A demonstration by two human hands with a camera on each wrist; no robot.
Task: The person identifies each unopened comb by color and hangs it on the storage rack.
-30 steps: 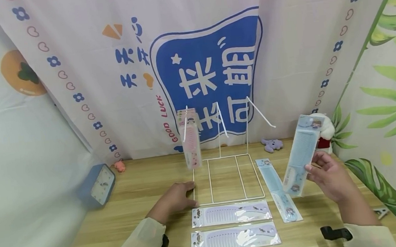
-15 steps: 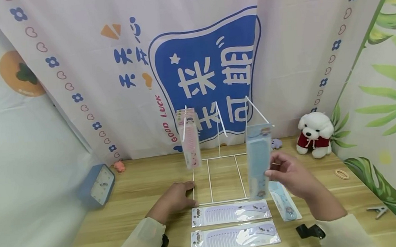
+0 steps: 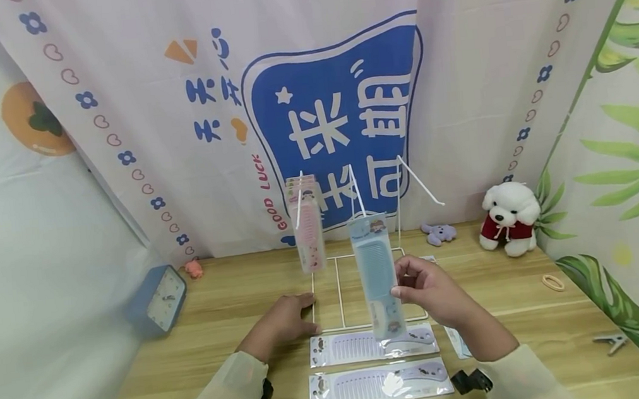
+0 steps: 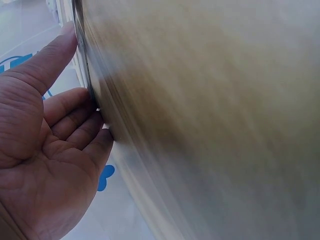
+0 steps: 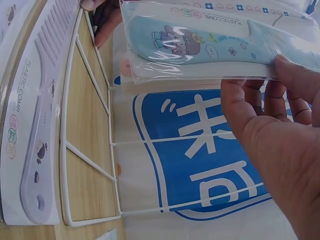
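My right hand (image 3: 433, 294) pinches the right edge of a clear-packed light blue comb (image 3: 376, 270), thumb in front and fingers behind. The pack hangs upright, its top edge at the tip of the middle hook of a white wire rack (image 3: 340, 293); whether the hook passes through its hole cannot be told. My left hand (image 3: 284, 320) rests at the rack's front left corner, thumb and fingers apart against the base wire. Several packed pink combs (image 3: 308, 226) hang on the left hook. The right hook (image 3: 422, 181) carries nothing.
Two packed lilac combs (image 3: 361, 348) lie before the rack. Another blue comb pack (image 3: 459, 342) lies mostly hidden behind my right arm. A blue clock (image 3: 159, 299) stands left; a purple toy (image 3: 439, 233), a plush dog (image 3: 509, 218), a hair tie (image 3: 552, 282) and a clip (image 3: 610, 343) lie right.
My right hand has carried the blue comb pack leftward from the right side, past the right hook, to the middle hook. My left hand has stayed at the rack's corner.
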